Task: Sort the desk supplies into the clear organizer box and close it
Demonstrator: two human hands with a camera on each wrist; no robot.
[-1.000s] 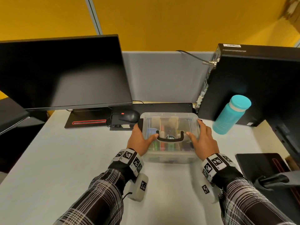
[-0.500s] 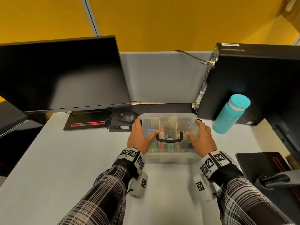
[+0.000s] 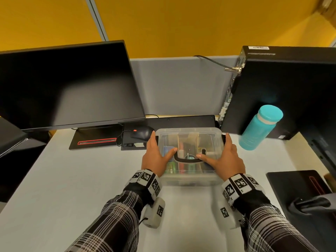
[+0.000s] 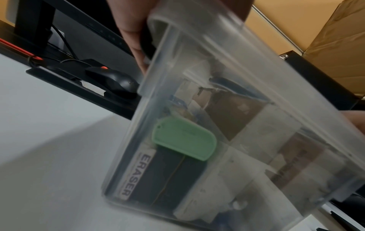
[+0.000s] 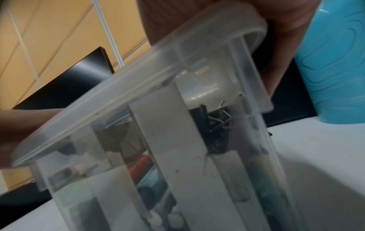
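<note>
While my 2 hands press down on the box [image 3: 189, 177], its lid is on and my things sit inside it. The box rests on the desk [image 3: 72, 188], right in front of me.

My left hand [image 3: 154, 158] lies on the left end of the lid [image 3: 190, 132]. The thumb reaches in flat toward the black handle [image 3: 188, 160], and the fingers reach along the left edge, touching a black clip there. My right hand [image 3: 225, 158] does the same on the right end. Both hands look spread and mostly flat, pushing, not wrapped round anything.

Through the clear wall I can see an eraser [image 4: 158, 176], a green tag [image 4: 183, 140] and some black clips [image 5: 214, 123], each in its own little slot.

What could go wrong? I think the lid may not be snapped shut yet. I cannot tell if the side clips are locked. If I push harder on 1 end than the other, the lid could pop up on the far end. If I lift the box by the handle too soon, the lid could come off and everything would spill and mix up.

Just past the box on the left is a mouse [image 3: 141, 133]. To the right stands a blue bottle [image 3: 260, 127], near my right hand. If the box slides or my hand swings out, I could bump it over. Farther back are the monitor [image 3: 63, 84] and the computer [image 3: 291, 88].
</note>
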